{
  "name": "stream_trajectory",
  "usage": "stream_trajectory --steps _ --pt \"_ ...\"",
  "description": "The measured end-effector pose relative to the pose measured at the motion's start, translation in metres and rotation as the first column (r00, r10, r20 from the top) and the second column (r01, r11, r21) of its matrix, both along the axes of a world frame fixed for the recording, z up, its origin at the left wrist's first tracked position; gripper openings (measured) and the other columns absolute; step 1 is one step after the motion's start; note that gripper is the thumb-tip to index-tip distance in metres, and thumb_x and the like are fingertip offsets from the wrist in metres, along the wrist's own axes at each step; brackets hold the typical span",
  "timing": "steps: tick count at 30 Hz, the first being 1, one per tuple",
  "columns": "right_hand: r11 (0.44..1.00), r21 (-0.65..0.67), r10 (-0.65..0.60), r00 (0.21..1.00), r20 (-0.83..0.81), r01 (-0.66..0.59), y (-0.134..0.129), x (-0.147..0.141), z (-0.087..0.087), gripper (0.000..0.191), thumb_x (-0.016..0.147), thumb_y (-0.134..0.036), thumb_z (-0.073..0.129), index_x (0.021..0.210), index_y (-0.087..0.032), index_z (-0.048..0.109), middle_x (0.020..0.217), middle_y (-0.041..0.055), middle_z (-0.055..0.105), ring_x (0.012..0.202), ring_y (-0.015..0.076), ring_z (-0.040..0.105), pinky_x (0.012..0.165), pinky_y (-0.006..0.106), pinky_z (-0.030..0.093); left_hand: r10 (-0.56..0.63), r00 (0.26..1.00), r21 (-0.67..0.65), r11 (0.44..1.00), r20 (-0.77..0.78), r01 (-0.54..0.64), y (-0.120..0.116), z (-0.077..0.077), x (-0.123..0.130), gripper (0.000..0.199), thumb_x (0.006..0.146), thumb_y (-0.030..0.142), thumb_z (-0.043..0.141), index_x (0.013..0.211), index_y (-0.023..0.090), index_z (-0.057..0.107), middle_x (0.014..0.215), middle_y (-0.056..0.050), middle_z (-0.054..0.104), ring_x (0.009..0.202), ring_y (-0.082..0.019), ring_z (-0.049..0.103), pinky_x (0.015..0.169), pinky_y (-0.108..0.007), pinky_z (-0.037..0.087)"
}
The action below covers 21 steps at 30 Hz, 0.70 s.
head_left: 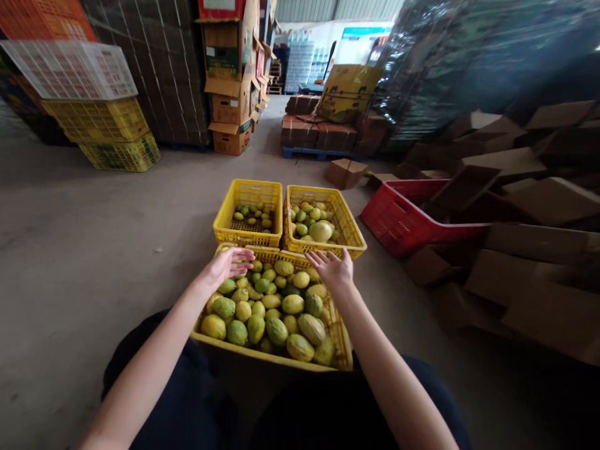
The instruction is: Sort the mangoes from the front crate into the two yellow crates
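Observation:
Both of my hands hover over a yellow crate [262, 357] heaped with green and yellow lemon-like fruit [293, 304]. My left hand [230, 265] is above the crate's far left part, fingers stretched toward the right, holding nothing. On the other side my right hand [334, 267] has its palm turned up and its fingers spread, also with nothing in it. Just beyond stand two more yellow crates. The left crate [248, 238] has a few small fruits [253, 214] at its bottom. A large pale yellow fruit [321, 231] lies among smaller ones in the right crate [349, 219].
A red crate [398, 219] and a pile of cardboard boxes [529, 281] take up the right side. Stacked plastic crates [112, 119] stand at the far left. Ahead are tall carton stacks [229, 106] and a blue pallet [314, 153] with bundled cardboard.

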State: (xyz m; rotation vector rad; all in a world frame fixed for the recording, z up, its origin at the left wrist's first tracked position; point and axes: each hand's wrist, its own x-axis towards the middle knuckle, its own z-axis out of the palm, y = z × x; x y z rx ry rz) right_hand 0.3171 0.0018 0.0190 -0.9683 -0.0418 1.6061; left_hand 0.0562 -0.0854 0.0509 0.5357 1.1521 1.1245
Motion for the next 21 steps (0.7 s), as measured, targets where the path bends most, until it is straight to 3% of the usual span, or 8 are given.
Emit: stream_trajectory --steps 2,6,10,14,17,19,21 --pt "1.000 -0.010 0.018 1.000 -0.015 -0.018 0.003 0.006 -0.004 0.038 0.095 -0.040 0.042 0.128 -0.023 0.048 0.122 0.0143 0.062 0.096 0.0256 0.069 0.068 0.047 0.063 0.010 1.000 -0.021 1.000 -0.025 -0.011 -0.001 0.001 -0.001 0.032 0.094 0.020 0.047 0.083 0.012 0.076 0.090 -0.010 0.078 0.072 -0.017 0.073 0.069 -0.026 0.055" --pt "0.947 -0.134 0.278 0.955 -0.105 -0.291 -0.029 -0.015 -0.019 0.037 0.091 -0.027 0.045 0.126 -0.018 0.050 0.120 0.0189 0.063 0.094 0.0288 0.071 0.065 0.048 0.063 0.002 0.997 -0.023 1.000 -0.076 -0.004 0.001 -0.002 -0.002 0.029 0.091 0.022 0.049 0.084 0.013 0.075 0.093 -0.011 0.078 0.074 -0.017 0.073 0.071 -0.026 0.054" --pt "0.910 -0.142 0.373 0.919 -0.126 -0.389 -0.048 -0.032 -0.006 0.034 0.090 -0.023 0.046 0.122 -0.015 0.053 0.116 0.0189 0.065 0.098 0.0287 0.071 0.066 0.043 0.063 -0.045 0.969 -0.004 0.999 -0.241 0.046 0.001 -0.012 -0.002 0.024 0.089 0.029 0.055 0.087 0.016 0.076 0.095 -0.009 0.078 0.079 -0.019 0.073 0.076 -0.027 0.053" --pt "0.954 -0.032 0.293 0.950 -0.109 -0.298 -0.039 -0.017 0.017 0.034 0.088 -0.021 0.046 0.119 -0.013 0.057 0.113 0.0186 0.068 0.102 0.0289 0.070 0.070 0.040 0.063 -0.132 0.817 0.040 0.982 -0.561 0.186 -0.005 -0.042 -0.005 0.010 0.078 0.030 0.074 0.075 0.021 0.072 0.080 -0.005 0.074 0.098 -0.027 0.071 0.092 -0.031 0.051" --pt "0.967 0.018 0.254 0.965 -0.068 -0.253 -0.033 -0.005 0.021 0.032 0.084 -0.020 0.047 0.112 -0.013 0.060 0.110 0.0176 0.069 0.101 0.0274 0.070 0.074 0.038 0.062 -0.163 0.644 0.023 0.962 -0.747 0.271 -0.013 -0.075 -0.009 0.026 0.068 0.033 0.085 0.063 0.024 0.061 0.067 -0.004 0.067 0.115 -0.032 0.066 0.102 -0.036 0.047" --pt "0.962 0.063 0.263 0.964 0.047 -0.266 -0.030 -0.005 0.015 0.026 0.083 -0.021 0.048 0.105 -0.014 0.062 0.105 0.0150 0.071 0.098 0.0259 0.071 0.078 0.038 0.061 -0.209 0.580 -0.039 0.956 -0.787 0.292 -0.015 -0.093 -0.012 0.035 0.073 0.046 0.080 0.061 0.025 0.056 0.066 -0.004 0.067 0.113 -0.032 0.068 0.100 -0.041 0.049" --pt "0.926 0.107 0.317 0.898 0.304 -0.363 -0.029 -0.011 0.002 0.024 0.085 -0.023 0.048 0.103 -0.016 0.062 0.107 0.0122 0.071 0.097 0.0236 0.070 0.082 0.037 0.060 -0.254 0.574 -0.072 0.945 -0.779 0.320 -0.013 -0.103 -0.013 0.038 0.079 0.057 0.072 0.065 0.025 0.056 0.074 -0.006 0.070 0.111 -0.032 0.069 0.096 -0.043 0.052"
